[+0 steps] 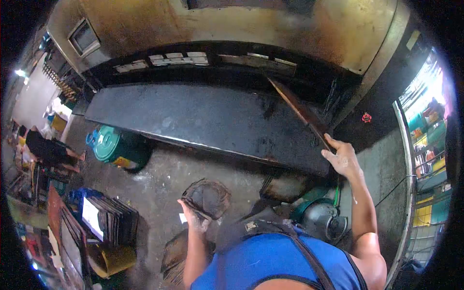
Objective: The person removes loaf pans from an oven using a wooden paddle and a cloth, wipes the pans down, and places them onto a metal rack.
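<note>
My right hand [344, 157] is closed around the near end of a long, narrow brown piece [297, 107], perhaps a tray or board seen edge-on. It slants up and left over the dark counter [193, 113], its far tip close to the slotted opening of a large metal oven-like unit [232, 24]. Lower down, my left hand [195, 220] grips a dark, charred-looking pad [208, 199] by its left and lower edge, above the floor. The pad's underside is hidden.
A teal lidded drum [113, 145] stands below the counter's left end. Upright dark trays [113, 220] lean at lower left, and more dark sheets [174, 256] lie near my left forearm. A silver-grey gas cylinder [326, 220] is at right. Another person [50, 147] is at far left.
</note>
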The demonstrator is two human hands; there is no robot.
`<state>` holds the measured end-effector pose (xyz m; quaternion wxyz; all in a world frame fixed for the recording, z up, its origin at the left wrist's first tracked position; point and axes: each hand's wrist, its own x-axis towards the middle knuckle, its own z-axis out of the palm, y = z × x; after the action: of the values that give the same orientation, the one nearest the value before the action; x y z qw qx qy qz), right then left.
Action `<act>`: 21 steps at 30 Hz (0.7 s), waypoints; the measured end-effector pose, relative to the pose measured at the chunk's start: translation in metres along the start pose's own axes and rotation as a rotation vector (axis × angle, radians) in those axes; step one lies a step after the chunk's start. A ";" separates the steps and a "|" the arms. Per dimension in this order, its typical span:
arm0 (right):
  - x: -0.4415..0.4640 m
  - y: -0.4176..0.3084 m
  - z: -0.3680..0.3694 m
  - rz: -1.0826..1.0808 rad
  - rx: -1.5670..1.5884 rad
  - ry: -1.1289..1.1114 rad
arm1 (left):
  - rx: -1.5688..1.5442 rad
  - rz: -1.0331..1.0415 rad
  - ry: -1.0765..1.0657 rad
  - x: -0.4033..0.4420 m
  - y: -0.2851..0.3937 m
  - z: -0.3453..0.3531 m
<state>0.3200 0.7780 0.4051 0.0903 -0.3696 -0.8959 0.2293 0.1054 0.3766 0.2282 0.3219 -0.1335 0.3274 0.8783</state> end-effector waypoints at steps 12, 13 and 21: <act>0.006 0.002 -0.026 -0.105 -0.088 -0.060 | 0.055 0.023 0.058 -0.022 0.002 0.012; 0.004 0.001 -0.025 -0.104 -0.088 -0.060 | 0.056 0.022 0.058 -0.021 0.001 0.009; -0.010 -0.003 -0.022 -0.129 -0.079 -0.027 | 0.097 0.061 0.008 -0.010 -0.004 -0.001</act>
<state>0.3323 0.7769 0.4256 0.0781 -0.3111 -0.9274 0.1926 0.1155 0.3736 0.2301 0.2999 -0.1113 0.3750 0.8701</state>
